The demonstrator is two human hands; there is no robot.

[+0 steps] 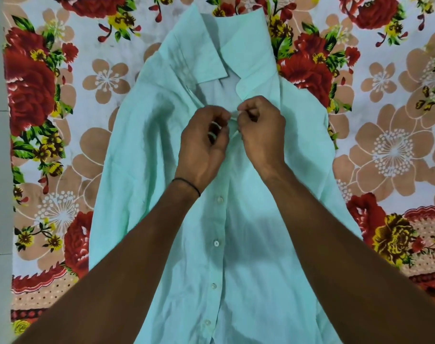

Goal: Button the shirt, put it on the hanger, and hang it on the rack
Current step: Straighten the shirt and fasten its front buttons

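**Both hands at the upper placket**

Nearest, closed buttons (216, 243) down the front of the mint shirt (273, 219), flat on a floral bedsheet (390, 150). Further up, pinching the placket edges: left hand (204, 147) and right hand (261, 135), fingers curled, almost touching. Beyond, open collar (211, 53).

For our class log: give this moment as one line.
step: buttoning | left hand: pinches shirt | right hand: pinches shirt below collar | lower buttons: fastened

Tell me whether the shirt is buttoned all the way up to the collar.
No, the shirt gapes open just below its collar.
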